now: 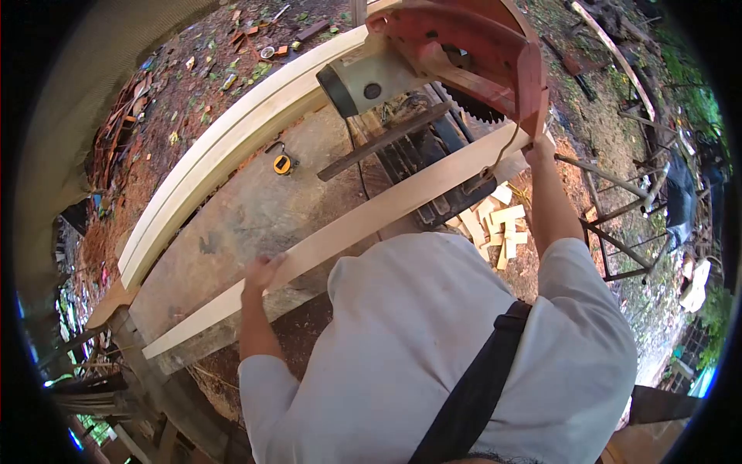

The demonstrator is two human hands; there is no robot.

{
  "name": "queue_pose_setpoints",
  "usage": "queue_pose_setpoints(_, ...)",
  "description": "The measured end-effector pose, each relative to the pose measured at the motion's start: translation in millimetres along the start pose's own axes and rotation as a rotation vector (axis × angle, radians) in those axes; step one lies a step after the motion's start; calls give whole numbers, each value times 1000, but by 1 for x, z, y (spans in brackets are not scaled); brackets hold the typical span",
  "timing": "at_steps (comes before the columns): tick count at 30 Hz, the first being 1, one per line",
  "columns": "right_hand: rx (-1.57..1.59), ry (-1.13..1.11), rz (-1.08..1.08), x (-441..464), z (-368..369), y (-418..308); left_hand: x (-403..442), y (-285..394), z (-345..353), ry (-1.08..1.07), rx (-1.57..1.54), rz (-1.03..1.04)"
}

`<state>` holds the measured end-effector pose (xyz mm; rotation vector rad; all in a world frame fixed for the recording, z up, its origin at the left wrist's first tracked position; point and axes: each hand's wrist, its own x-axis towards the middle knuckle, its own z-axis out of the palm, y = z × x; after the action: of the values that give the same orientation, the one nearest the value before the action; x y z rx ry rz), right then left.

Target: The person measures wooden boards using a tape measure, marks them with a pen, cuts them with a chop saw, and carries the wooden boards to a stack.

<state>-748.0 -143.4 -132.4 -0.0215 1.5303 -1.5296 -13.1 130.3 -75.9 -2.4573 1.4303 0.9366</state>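
The long wooden board (402, 199) extends obliquely over the tabletop (247, 209) and saw base (411, 160). The left hand (263, 272) grips it short of one end; the right hand (539, 149), gripping near the other, is nearer the toothed circular blade (471, 107). The board's long axis joins both hands.

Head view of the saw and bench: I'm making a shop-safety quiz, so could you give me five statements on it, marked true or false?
1. The left hand is on the long plank. True.
2. The tape measure is in the right hand. False: the tape measure lies on the work surface.
3. Pale wood pieces lie in a heap. True.
4. The saw guard is blue. False: the saw guard is red.
5. A toothed saw blade is visible. True.
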Motion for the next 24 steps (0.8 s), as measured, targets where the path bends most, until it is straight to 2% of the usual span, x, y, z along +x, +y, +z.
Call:
queue_pose_setpoints(1,5,-5,7,7,-2,1,4,19,0,7,5,-5)
queue_pose_setpoints(3,105,-361,290,31,-16,11,17,49,-1,23,-147,-28)
queue_pose_setpoints(4,104,-364,291,43,-13,21,25,61,-3,24,-148,-30)
queue_pose_setpoints(6,-140,-439,267,62,4,33,44,74,1,78,-128,8)
queue_pose_setpoints(10,-119,-409,217,59,21,27,71,66,7,54,-128,0)
queue_pose_setpoints(16,-111,-412,219,64,29,25,62,66,-11,103,-173,-37)
queue_pose_setpoints(21,-144,-406,245,64,38,37,62,70,-17,157,-88,39)
queue_pose_setpoints(24,-155,-392,242,57,41,38,62,74,-23,89,-120,-33)
